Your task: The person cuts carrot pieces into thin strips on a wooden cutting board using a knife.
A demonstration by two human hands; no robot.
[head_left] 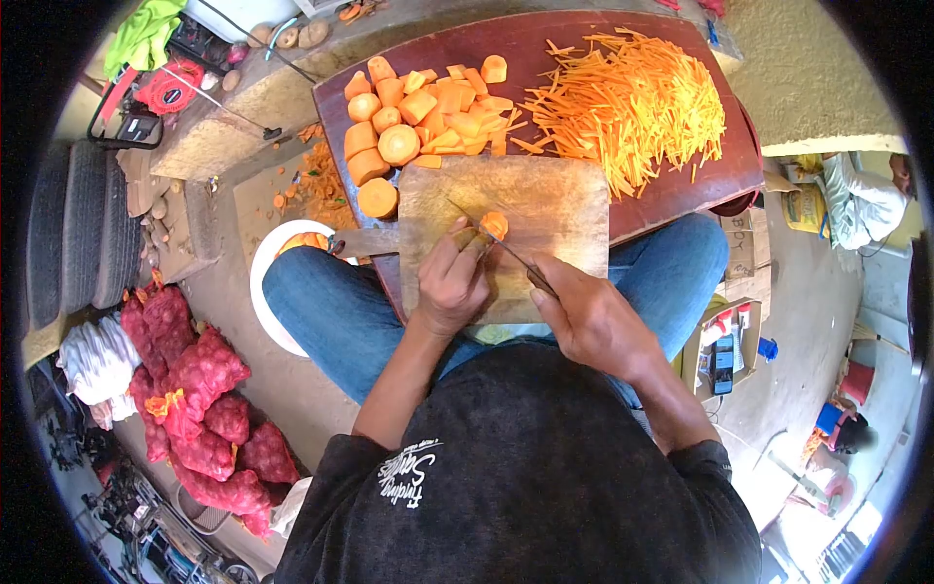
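Note:
My right hand (pixel 593 316) is wrapped round the handle of a knife (pixel 513 254), whose blade slants up to the left across a wooden cutting board (pixel 555 204). Close against the blade is a small carrot piece (pixel 494 225) with its round cut face showing. My left hand (pixel 452 277) is closed on the other side of the blade, its fingertips bent down on the carrot; most of what they grip is hidden. Peeled carrot chunks (pixel 398 144) sit beyond the board's left corner. Carrot strips (pixel 632 112) form a large heap at the back right.
The board rests over a dark red table (pixel 467 44) and my lap. A broad blade (pixel 370 242) sticks out at the board's left. A white basin (pixel 268 282) stands left of my leg. Red net sacks (pixel 204 389) lie on the left floor. Other people (pixel 861 200) are at right.

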